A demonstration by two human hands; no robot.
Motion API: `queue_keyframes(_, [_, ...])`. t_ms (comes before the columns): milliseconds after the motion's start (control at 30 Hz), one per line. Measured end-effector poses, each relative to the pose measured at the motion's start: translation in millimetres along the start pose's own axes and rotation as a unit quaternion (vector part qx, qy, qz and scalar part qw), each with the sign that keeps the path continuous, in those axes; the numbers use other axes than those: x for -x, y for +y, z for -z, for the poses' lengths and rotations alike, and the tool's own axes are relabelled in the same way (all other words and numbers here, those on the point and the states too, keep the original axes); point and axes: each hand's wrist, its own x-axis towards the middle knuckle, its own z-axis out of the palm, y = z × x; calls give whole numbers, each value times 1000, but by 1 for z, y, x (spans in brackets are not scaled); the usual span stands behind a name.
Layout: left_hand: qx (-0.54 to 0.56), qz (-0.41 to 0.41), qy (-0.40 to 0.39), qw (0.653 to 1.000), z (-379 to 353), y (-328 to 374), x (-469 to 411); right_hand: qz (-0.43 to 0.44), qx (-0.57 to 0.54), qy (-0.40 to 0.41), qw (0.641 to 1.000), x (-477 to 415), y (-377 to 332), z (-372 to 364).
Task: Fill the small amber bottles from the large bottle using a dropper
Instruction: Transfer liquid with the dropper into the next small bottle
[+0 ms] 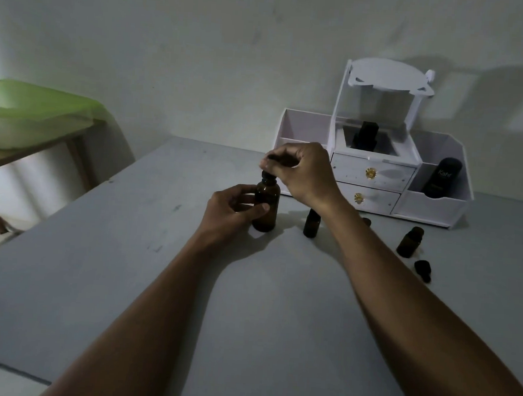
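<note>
- Under the right hand (301,172), a large amber bottle (267,212) stands upright on the grey table (128,251), long axis vertical, neck pointing straight up.
- Left hand (233,207): fingers and thumb are curled round the bottle's body, gripping it from its left side.
- Right hand: fingertips are bunched together, pinching the dark top of the dropper (268,177) directly above the neck. The dropper runs in line with the bottle. Its tube is hidden, so I cannot tell how deep it reaches.
- Just right of the left hand, below the right wrist, a small amber bottle (311,224) stands upright, its mouth hidden by the wrist.
- Beyond the right forearm stands a second small bottle (410,242), open mouth up, with a loose black cap (422,270) lying on its side just beside it.
- Behind the right hand sits a white drawer organiser (375,174) holding a black bottle (442,181).
</note>
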Motion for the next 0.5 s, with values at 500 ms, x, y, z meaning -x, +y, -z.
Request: queue_keyframes(500, [-8,-4,-2,1000,-1,3,2,-2,33,45,998,-1,2,-9])
